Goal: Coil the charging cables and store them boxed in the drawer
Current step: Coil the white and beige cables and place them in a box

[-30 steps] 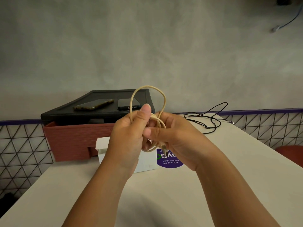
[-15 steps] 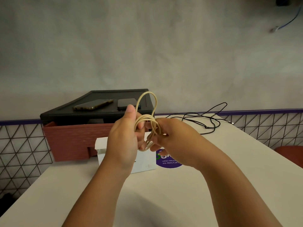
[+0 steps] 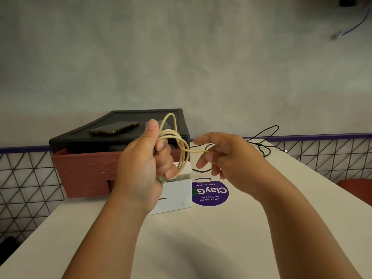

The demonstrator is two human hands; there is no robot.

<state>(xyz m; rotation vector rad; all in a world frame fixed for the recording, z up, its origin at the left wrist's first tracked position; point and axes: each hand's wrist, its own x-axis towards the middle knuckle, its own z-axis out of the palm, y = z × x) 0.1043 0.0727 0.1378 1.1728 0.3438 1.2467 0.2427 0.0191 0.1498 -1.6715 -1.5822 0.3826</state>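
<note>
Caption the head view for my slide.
Left hand grips coiled beige cable; right hand pinches its end, above a white box.

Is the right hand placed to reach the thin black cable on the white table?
Probably not yet: the right hand pinches the tail of the beige charging cable coiled in the left hand. The thin black cable lies just beyond with nothing between.

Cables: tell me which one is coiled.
The beige cable, looped in the left hand's grip, its end pinched by the right hand; the black cable lies loose on the table.
</note>
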